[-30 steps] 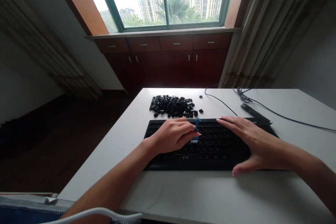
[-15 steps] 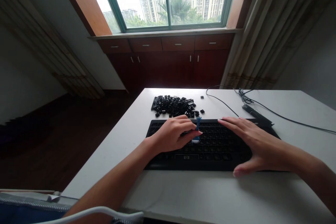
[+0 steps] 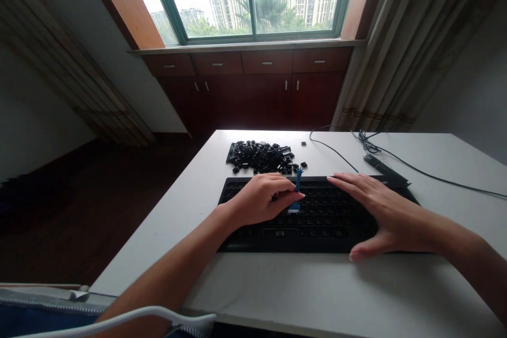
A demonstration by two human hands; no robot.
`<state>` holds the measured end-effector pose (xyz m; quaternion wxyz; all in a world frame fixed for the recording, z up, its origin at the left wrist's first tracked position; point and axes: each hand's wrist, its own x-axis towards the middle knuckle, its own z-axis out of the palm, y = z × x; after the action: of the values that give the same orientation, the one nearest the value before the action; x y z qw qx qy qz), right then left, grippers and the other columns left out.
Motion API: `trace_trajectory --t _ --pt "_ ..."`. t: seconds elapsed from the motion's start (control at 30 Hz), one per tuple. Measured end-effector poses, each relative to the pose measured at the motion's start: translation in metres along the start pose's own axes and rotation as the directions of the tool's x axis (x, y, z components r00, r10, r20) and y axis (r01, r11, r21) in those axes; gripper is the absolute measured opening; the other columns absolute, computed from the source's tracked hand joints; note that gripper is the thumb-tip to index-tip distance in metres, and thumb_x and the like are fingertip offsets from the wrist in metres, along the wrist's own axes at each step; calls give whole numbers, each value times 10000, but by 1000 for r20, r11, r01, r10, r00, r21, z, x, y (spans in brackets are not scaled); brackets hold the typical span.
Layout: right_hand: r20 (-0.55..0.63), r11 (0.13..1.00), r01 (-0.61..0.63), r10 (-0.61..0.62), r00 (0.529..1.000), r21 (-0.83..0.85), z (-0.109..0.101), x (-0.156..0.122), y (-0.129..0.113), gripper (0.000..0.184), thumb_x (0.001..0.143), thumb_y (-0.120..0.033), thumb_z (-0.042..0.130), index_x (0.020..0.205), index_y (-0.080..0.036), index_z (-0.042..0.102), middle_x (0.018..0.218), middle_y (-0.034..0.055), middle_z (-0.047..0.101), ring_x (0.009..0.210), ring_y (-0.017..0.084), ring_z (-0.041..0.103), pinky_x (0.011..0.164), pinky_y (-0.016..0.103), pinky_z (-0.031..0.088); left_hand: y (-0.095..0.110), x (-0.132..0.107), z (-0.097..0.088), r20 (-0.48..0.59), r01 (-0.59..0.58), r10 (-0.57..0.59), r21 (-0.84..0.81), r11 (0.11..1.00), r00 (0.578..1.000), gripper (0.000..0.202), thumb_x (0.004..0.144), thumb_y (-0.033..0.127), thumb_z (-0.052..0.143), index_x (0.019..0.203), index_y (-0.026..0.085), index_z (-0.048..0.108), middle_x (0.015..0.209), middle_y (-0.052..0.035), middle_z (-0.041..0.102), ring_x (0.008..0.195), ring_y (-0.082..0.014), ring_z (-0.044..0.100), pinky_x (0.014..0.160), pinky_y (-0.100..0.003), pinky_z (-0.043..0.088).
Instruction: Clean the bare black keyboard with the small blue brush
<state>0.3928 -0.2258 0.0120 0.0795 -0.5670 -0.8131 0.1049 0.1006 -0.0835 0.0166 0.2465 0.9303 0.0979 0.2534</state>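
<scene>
The left hand [image 3: 261, 199] is holding a small blue brush [image 3: 296, 190] in its fingers. The brush is standing up with a little tilt, just past the fingertips, and its white bristles [image 3: 293, 210] are pointing down and touching the black keyboard [image 3: 328, 216]. The left hand is resting over the left part of the keyboard.

The right hand [image 3: 382, 216] is lying open on the right part of the keyboard, with its fingers spread out and nothing in them. The two hands are apart, and the brush is much closer to the left hand.

The keyboard is sitting on a white table [image 3: 277, 282] under both hands. Past the left hand, a big pile of black keycaps [image 3: 259, 157] is sitting on the table, and two loose keycaps [image 3: 303, 165] are lying near it. Past the right hand, a thin black cable [image 3: 336, 145] is curving over the table, and a long black bar [image 3: 384, 167] is lying beside it. Far beyond the hands, a window [image 3: 249, 0] is showing tall buildings.
</scene>
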Motion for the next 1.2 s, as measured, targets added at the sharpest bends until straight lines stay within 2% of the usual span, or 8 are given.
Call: trace_trajectory --t 0.23,0.47,0.63,0.97,1.2 --pt "-3 1000 1 -1 1000 15 0 0 0 1270 634 -837 739 1655 -393 126 1697 108 274 1519 451 303 1186 672 334 -3 -1 0 9 51 -51 -12 999 999 363 1013 357 588 712 153 595 644 24 528 628 -89 464 614 -238 387" --pt "-15 1000 -3 3 1000 26 0 0 0 1269 629 -805 767 1656 -396 144 1695 101 286 1514 460 306 1187 675 335 -3 -2 0 56 63 -59 -77 995 997 340 1005 368 603 750 149 659 639 25 541 608 -82 460 596 -234 374" --pt "-22 999 2 -1 1000 36 0 0 1 1268 622 -795 779 1655 -388 166 1688 104 297 1510 461 313 1188 668 337 -4 -2 0 70 82 -75 -97 992 995 366 1004 379 603 721 150 643 626 28 522 594 -80 441 568 -233 355" --pt "-5 1000 -1 1 1000 25 -2 0 0 1266 632 -807 765 1655 -392 145 1690 110 289 1514 463 302 1181 679 338 -3 0 -2 -23 -14 14 21 1000 1000 365 1019 373 577 739 156 669 663 -1 618 642 -104 544 643 -243 449" --pt "0 999 -4 4 1000 42 -2 0 0 1266 626 -804 771 1654 -393 157 1685 108 299 1509 470 305 1181 684 334 -6 0 -2 -18 -31 32 88 996 999 351 1020 352 582 746 151 673 679 0 629 657 -103 562 662 -248 461"
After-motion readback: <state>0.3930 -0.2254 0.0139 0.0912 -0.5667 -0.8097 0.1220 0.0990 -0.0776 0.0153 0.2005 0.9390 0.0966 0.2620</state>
